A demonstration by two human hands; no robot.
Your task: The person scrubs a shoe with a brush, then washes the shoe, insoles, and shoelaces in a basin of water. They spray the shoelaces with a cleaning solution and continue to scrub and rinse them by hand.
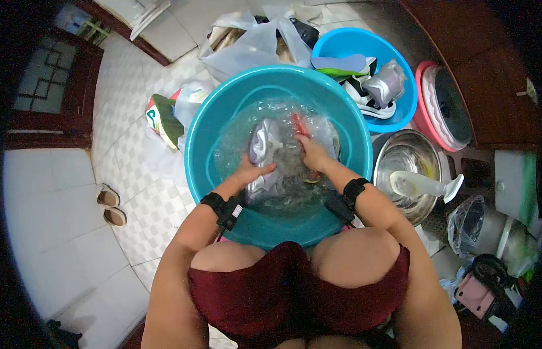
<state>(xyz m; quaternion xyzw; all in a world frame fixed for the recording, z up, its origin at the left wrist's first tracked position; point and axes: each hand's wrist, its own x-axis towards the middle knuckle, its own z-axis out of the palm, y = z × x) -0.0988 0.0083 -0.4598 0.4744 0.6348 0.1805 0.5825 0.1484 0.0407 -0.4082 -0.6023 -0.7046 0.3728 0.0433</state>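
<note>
A large teal basin [196,128] holds water with a clear plastic bag or film around the things in it. My left hand [251,171] grips a grey and silver shoe [266,152], its thumb lying across the shoe's side. To the right, my right hand [312,153] is closed round a red object [298,123], perhaps a brush handle; its lower end is hidden by the hand and water. The shoe stands upright lengthwise in the basin, apart from the red object. Both wrists wear black straps with small devices.
Behind on the right, a blue tub [406,104] holds shoes and insoles. A steel bowl [387,203] with a whitish plastic thing sits nearer. Plastic bags [242,55] lie behind the basin, a green packet [166,119] to its left, and beige shoes [111,205] by the wall.
</note>
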